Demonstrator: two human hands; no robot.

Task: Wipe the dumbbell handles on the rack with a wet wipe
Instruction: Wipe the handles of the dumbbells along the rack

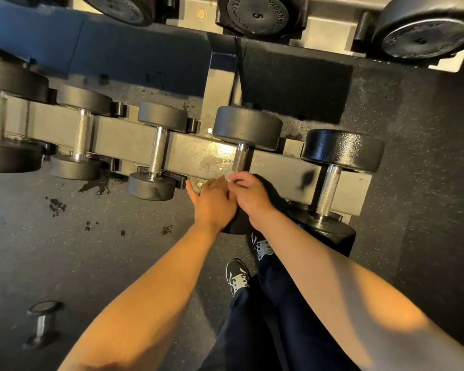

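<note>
Several black dumbbells with knurled steel handles lie across a grey rack rail (pixel 196 153). Both my hands meet over the near head of the middle-right dumbbell, whose handle (pixel 240 158) shows just above them. A small white wet wipe (pixel 228 177) is pinched between the fingertips of my right hand (pixel 248 195). My left hand (pixel 212 200) touches the wipe's left side; its fingers are mostly hidden behind the hand. To the right lies another dumbbell handle (pixel 328 190), to the left a thinner handle (pixel 157 152).
An upper rack tier holds large dumbbells, one marked 5 (pixel 257 16). A small dumbbell (pixel 42 324) lies on the dark rubber floor at lower left. My shoes (pixel 237 275) stand close to the rack. Dark specks of debris (pixel 56 206) dot the floor.
</note>
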